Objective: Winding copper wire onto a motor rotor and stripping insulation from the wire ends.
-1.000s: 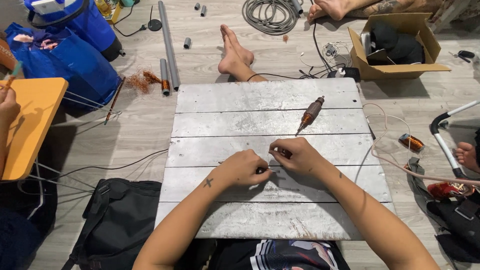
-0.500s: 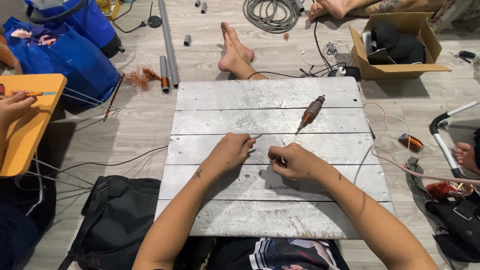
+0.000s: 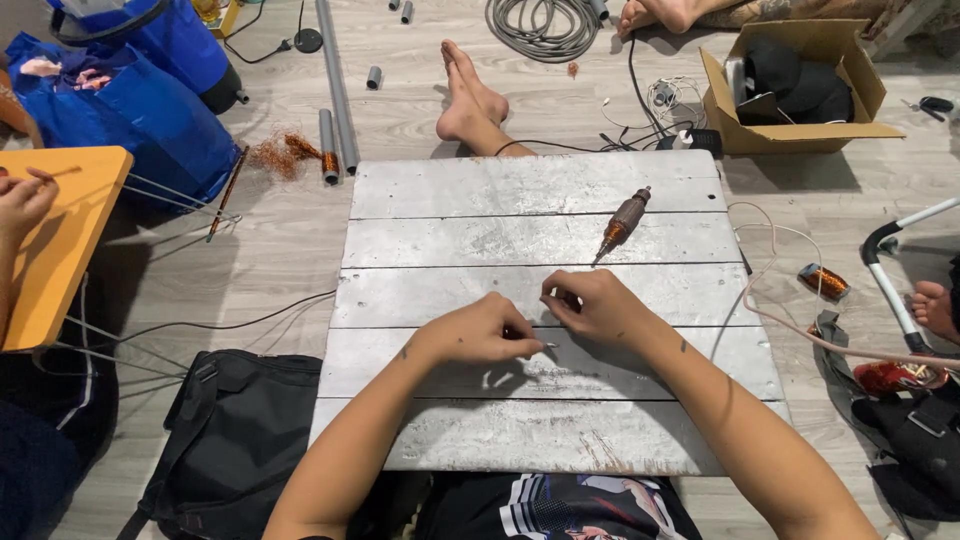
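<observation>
- Wire point(image 3: 548, 345), thin and barely visible, is pinched between both hands at the centre of the bench point(image 3: 450, 190), a low board of grey-white planks on the floor.
- Left hand point(image 3: 478, 332): fingers curled shut on the wire's near end, the tip poking out toward 3 o'clock.
- Right hand point(image 3: 592, 303): fingers closed at its own fingertips, just beside the left hand; whether it grips the same wire cannot be told.
- Copper-wound armature point(image 3: 621, 224) lies untouched at 1 o'clock from the hands, tilted, apart from them.
- Progress, as a judgement: fine finger work on the wire is in hand; nothing finished is seen on the bench, and the armature has not been taken up.
- Against the frame half a second back: the left hand has been drawn nearer and lower, from 11 o'clock toward the centre; the right hand has barely shifted; the armature has stayed put.
- Surroundings: copper coil point(image 3: 824, 282) on the floor at 3 o'clock, black bag point(image 3: 220, 440) at 8 o'clock, cardboard box point(image 3: 800, 135) at 1 o'clock, grey pipes point(image 3: 335, 85) at 11 o'clock.
- Another person's bare feet point(image 3: 468, 100) at 12 o'clock; another hand point(image 3: 22, 205) over an orange board point(image 3: 60, 250) at 9 o'clock.
</observation>
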